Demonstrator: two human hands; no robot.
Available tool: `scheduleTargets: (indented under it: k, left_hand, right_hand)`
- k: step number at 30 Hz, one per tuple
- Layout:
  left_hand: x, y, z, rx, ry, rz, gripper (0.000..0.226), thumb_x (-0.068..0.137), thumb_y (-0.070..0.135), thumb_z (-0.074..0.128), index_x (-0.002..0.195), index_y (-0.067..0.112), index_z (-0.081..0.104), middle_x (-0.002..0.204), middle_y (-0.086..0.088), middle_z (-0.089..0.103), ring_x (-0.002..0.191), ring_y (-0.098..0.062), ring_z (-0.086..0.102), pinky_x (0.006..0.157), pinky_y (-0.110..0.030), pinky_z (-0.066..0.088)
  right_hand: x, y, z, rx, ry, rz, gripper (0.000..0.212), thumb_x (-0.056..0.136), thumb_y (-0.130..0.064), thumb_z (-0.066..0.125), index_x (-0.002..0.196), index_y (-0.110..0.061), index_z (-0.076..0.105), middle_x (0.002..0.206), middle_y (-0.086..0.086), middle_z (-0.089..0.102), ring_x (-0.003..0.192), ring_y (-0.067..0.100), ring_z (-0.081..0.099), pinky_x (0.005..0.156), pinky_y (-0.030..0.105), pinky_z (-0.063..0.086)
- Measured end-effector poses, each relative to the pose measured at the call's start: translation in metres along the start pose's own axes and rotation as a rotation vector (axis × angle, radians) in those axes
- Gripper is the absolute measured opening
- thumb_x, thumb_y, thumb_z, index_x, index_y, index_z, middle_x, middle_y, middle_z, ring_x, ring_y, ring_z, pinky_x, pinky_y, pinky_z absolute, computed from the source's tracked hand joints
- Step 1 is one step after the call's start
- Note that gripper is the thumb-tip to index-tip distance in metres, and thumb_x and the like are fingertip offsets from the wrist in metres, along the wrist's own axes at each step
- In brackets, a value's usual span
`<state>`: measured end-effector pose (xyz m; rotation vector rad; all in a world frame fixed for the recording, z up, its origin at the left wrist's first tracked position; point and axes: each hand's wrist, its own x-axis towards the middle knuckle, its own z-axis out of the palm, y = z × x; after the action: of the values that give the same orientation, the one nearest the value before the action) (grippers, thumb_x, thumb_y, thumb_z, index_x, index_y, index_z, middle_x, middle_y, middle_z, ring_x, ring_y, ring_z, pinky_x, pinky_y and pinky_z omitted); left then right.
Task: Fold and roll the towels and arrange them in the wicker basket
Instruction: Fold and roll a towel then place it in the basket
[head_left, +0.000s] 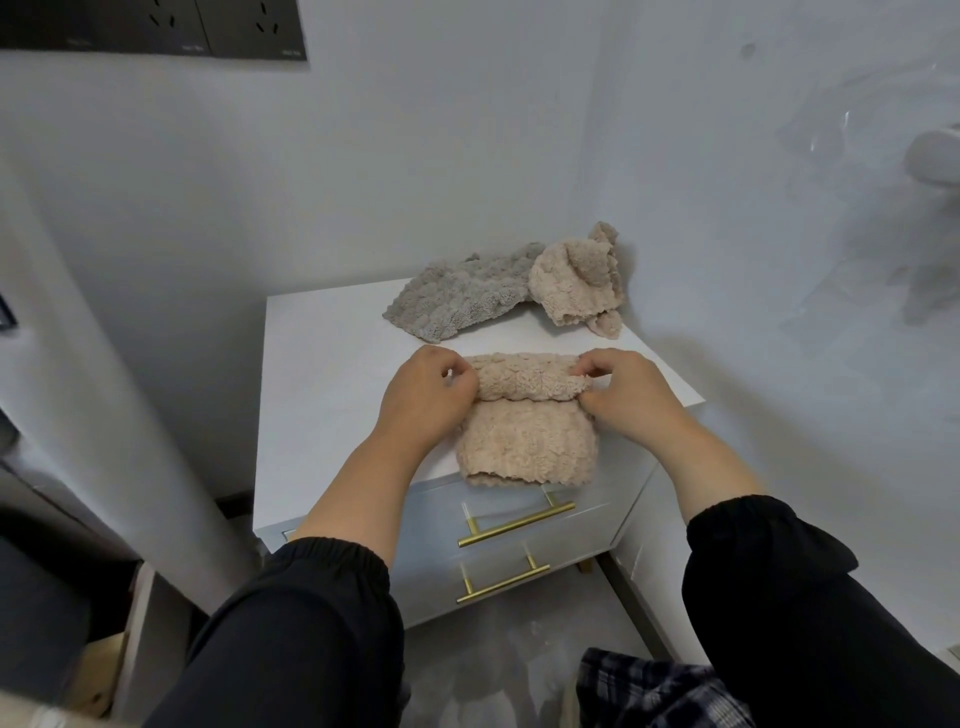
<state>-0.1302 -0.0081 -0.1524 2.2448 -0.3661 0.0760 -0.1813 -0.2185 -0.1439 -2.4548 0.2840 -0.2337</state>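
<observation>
Black sleeves (311, 613) fill the lower frame. Both hands pinch the rolled far end of the beige towel (524, 441): left hand (423, 400) and right hand (631, 400) at opposite ends of the roll, whose long axis runs left-right. Its flat tail overhangs the surface (322, 374) edge toward the camera. Two loose towels (467, 296) lie beyond; no basket shows.

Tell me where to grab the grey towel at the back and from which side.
Pinch the grey towel at its near corner, from the front left. It lies flat and loose there, while its right end meets the crumpled beige towel.
</observation>
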Motion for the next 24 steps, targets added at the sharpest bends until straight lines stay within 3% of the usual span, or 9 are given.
scheduleTargets:
  k: [4, 6, 9, 11, 13, 15, 18, 21, 24]
  left_hand:
    - [0.003, -0.002, 0.004, 0.029, 0.008, -0.009, 0.021, 0.092, 0.024, 0.058, 0.074, 0.015, 0.063, 0.104, 0.001, 0.06, 0.1, -0.015, 0.052, 0.082, -0.026, 0.038]
    - [0.004, -0.003, 0.006, 0.04, -0.009, -0.022, 0.016, 0.09, 0.023, 0.062, 0.075, 0.017, 0.059, 0.1, 0.002, 0.059, 0.096, -0.014, 0.051, 0.078, -0.025, 0.036]
    - [0.002, -0.003, 0.01, 0.026, -0.04, -0.049, 0.009, 0.09, 0.024, 0.061, 0.088, 0.018, 0.054, 0.086, 0.004, 0.053, 0.086, -0.017, 0.05, 0.065, -0.026, 0.034]
    - [0.001, -0.002, 0.01, -0.011, -0.063, -0.069, 0.017, 0.092, 0.024, 0.06, 0.103, 0.016, 0.05, 0.094, 0.0, 0.053, 0.088, -0.02, 0.051, 0.069, -0.028, 0.037]
    - [0.001, -0.001, 0.008, -0.06, -0.089, -0.089, 0.031, 0.092, 0.022, 0.06, 0.119, 0.016, 0.046, 0.106, -0.002, 0.051, 0.094, -0.019, 0.051, 0.077, -0.029, 0.039]
    - [0.002, 0.001, 0.006, -0.106, -0.101, -0.108, 0.047, 0.091, 0.02, 0.062, 0.133, 0.017, 0.041, 0.113, -0.004, 0.05, 0.097, -0.019, 0.05, 0.082, -0.028, 0.041]
    - [0.003, 0.002, 0.006, -0.1, -0.048, -0.094, 0.064, 0.086, 0.016, 0.068, 0.142, 0.019, 0.038, 0.121, -0.008, 0.051, 0.109, -0.023, 0.051, 0.091, -0.03, 0.041]
    - [0.006, 0.002, 0.01, 0.005, 0.069, 0.012, 0.061, 0.081, 0.011, 0.072, 0.137, 0.017, 0.048, 0.125, -0.008, 0.055, 0.12, -0.024, 0.044, 0.095, -0.027, 0.033]
    - [0.006, 0.002, 0.012, 0.064, 0.188, 0.134, 0.04, 0.078, 0.004, 0.07, 0.116, 0.016, 0.063, 0.114, -0.003, 0.059, 0.114, -0.023, 0.043, 0.085, -0.02, 0.028]
  right_hand:
    - [-0.002, -0.001, -0.003, -0.036, -0.112, 0.008, 0.01, 0.083, -0.023, 0.066, 0.092, -0.017, 0.063, 0.109, -0.001, 0.056, 0.101, 0.014, 0.05, 0.079, 0.026, 0.036]
    - [-0.001, -0.001, -0.002, 0.034, -0.102, 0.009, 0.017, 0.089, -0.029, 0.061, 0.089, -0.013, 0.066, 0.101, -0.002, 0.054, 0.1, 0.012, 0.049, 0.079, 0.028, 0.036]
    - [0.001, 0.001, 0.003, 0.062, -0.065, 0.0, 0.012, 0.091, -0.025, 0.06, 0.084, -0.015, 0.06, 0.093, 0.0, 0.06, 0.092, 0.017, 0.055, 0.073, 0.027, 0.039]
    - [0.001, 0.003, 0.006, 0.115, -0.062, 0.036, 0.01, 0.09, -0.02, 0.062, 0.096, -0.016, 0.055, 0.1, -0.003, 0.057, 0.097, 0.014, 0.052, 0.073, 0.024, 0.038]
    - [0.001, 0.003, 0.007, 0.285, -0.099, 0.105, 0.032, 0.088, -0.013, 0.064, 0.117, -0.014, 0.048, 0.115, -0.002, 0.052, 0.107, 0.011, 0.048, 0.084, 0.024, 0.039]
    - [0.001, 0.002, 0.007, 0.438, -0.103, 0.144, 0.053, 0.085, -0.006, 0.065, 0.131, -0.016, 0.04, 0.12, 0.002, 0.054, 0.108, 0.014, 0.051, 0.084, 0.029, 0.043]
    - [0.001, 0.0, 0.007, 0.422, -0.007, 0.11, 0.061, 0.081, 0.001, 0.067, 0.135, -0.018, 0.044, 0.105, 0.0, 0.056, 0.102, 0.015, 0.054, 0.077, 0.026, 0.043]
    - [0.003, -0.004, 0.011, 0.309, 0.141, 0.023, 0.055, 0.078, 0.007, 0.063, 0.127, -0.016, 0.056, 0.102, -0.002, 0.055, 0.099, 0.015, 0.053, 0.075, 0.018, 0.038]
    - [0.001, -0.009, 0.016, 0.161, 0.272, -0.064, 0.05, 0.078, 0.009, 0.056, 0.121, -0.017, 0.06, 0.111, -0.004, 0.057, 0.104, 0.01, 0.05, 0.083, 0.016, 0.033]
